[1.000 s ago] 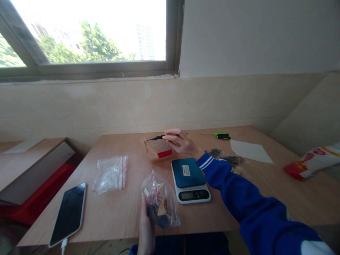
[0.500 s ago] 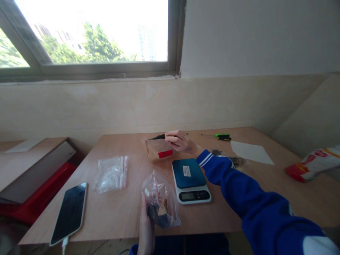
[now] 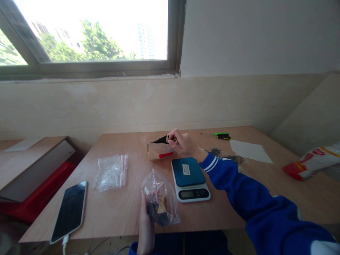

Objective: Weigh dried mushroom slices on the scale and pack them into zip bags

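My left hand (image 3: 146, 221) is closed on the side of a clear zip bag (image 3: 170, 198) near the table's front edge. Dark and tan pieces (image 3: 161, 209) lie at the bottom of that bag. Farther back stands a brown paper bag (image 3: 155, 151) with a red label and a dark, open mouth. At its right rim, my right hand (image 3: 182, 142) is closed with a small brown piece (image 3: 170, 139) pinched in its fingertips; the piece's kind is unclear. A kitchen scale (image 3: 190, 177) with a blue top sits between the zip bag and my right sleeve.
Flat zip bags (image 3: 111, 171) and a phone (image 3: 69, 210) on a cable lie at left. Behind my right arm are screwdrivers (image 3: 223, 136), white paper (image 3: 249, 150) and a dark-patterned packet (image 3: 231, 156). A red-and-white bag (image 3: 310, 161) stands at far right.
My right hand has shifted slightly right at the paper bag's mouth, and a brown piece now shows in its fingers. The paper bag's top has sunk lower. My left hand stays on the zip bag.
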Available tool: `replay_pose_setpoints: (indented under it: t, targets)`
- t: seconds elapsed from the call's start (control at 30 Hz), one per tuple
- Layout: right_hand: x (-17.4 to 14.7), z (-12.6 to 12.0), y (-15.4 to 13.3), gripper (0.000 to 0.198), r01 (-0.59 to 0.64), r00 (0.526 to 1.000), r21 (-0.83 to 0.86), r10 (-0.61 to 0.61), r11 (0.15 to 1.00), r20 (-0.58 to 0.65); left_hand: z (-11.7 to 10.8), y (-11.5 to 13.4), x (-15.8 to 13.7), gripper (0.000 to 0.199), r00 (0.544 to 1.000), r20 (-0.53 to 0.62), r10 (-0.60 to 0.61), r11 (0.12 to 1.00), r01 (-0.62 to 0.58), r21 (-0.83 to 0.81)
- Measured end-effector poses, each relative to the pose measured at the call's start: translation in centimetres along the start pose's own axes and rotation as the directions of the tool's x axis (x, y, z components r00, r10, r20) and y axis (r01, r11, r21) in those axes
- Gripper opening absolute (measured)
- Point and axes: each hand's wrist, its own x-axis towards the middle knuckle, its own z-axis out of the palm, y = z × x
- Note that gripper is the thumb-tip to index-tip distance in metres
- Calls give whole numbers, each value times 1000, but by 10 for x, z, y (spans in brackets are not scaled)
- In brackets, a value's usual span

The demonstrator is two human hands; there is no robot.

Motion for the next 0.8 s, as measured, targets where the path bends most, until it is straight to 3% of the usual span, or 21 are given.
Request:
replay_pose_setpoints:
  t: [0.2,0.33,0.47,0.63,0.8]
  targets:
    - [9,-11,-6,40,59,986,22,-62,998,157,1,-1,0,58,1000,4,-3,1000,3,-20]
    - [16,-14,-12,60,-72,967,-3,71,997,245,1,-2,-2,60,1000,0,-15,1000,15,1]
    - [27,-16,-21,68,-176,887,-150,223,973,404,2,-1,-4,58,1000,-16,-5,1000,5,16]
    - [37,-16,-35,69,-188,846,-279,299,942,441,2,-2,-5,58,1000,-25,-13,1000,13,1]
    - [37,-17,-38,50,-188,880,-275,286,943,379,2,0,-4,64,997,-49,58,997,-55,50]
